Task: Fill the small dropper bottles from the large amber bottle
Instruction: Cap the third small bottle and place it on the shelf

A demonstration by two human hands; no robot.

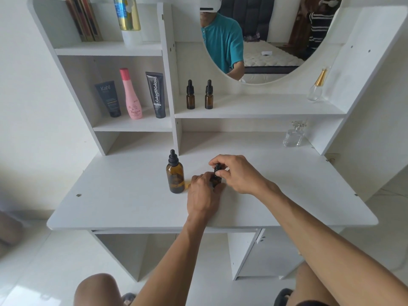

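Observation:
The large amber bottle (pixel 176 177) with a black dropper cap stands upright on the white desk (pixel 132 202), left of both hands. A small amber dropper bottle (pixel 216 180) stands on the desk between my hands. My left hand (pixel 204 195) grips its body from the near side. My right hand (pixel 236 173) pinches its black dropper cap from above. Most of this small bottle is hidden by my fingers. Two more small dropper bottles (pixel 190 95) (pixel 209 95) stand capped on the shelf under the mirror.
Three cosmetic tubes and bottles (pixel 134 96) stand in the left shelf compartment. A clear perfume bottle (pixel 294 135) sits at the desk's back right, another with a gold neck (pixel 316 87) on the shelf above. A round mirror (pixel 265 36) hangs behind.

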